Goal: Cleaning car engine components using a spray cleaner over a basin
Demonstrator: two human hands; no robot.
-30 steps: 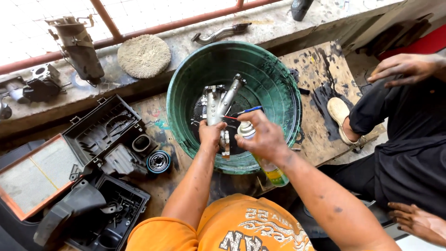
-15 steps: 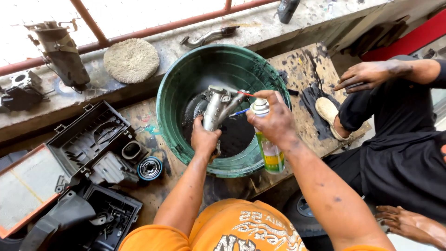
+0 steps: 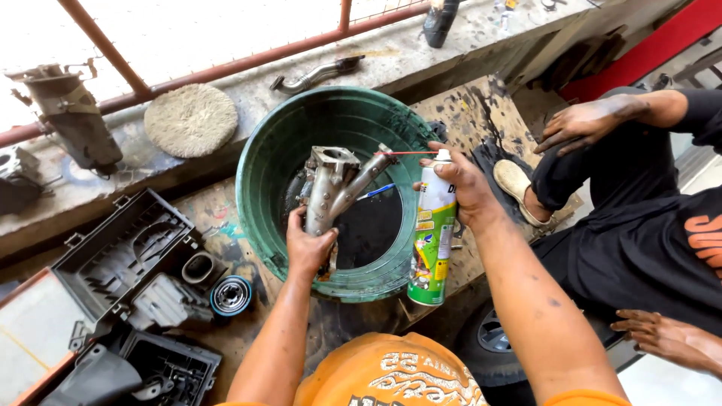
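Head view: left hand (image 3: 308, 248) grips metal manifold (image 3: 331, 188) over green basin (image 3: 263, 162); right hand (image 3: 466, 188) holds spray can (image 3: 432, 240) beside it.

The left hand (image 3: 310, 248) grips the lower end of a grey cast-metal manifold (image 3: 331, 188), its fingers (image 3: 295, 225) wrapped round the casting, which stands tilted above a green plastic basin (image 3: 259, 162). The right hand (image 3: 468, 188) clasps an aerosol spray can (image 3: 432, 233) just right of the manifold, a thin red straw (image 3: 406, 153) running from its nozzle toward the metal. Left of the left fingers lie a black plastic airbox housing (image 3: 120, 252) and a small oil filter (image 3: 230, 295). Beyond the right fingers, a seated person's dirty hand (image 3: 583, 124) rests on a knee.
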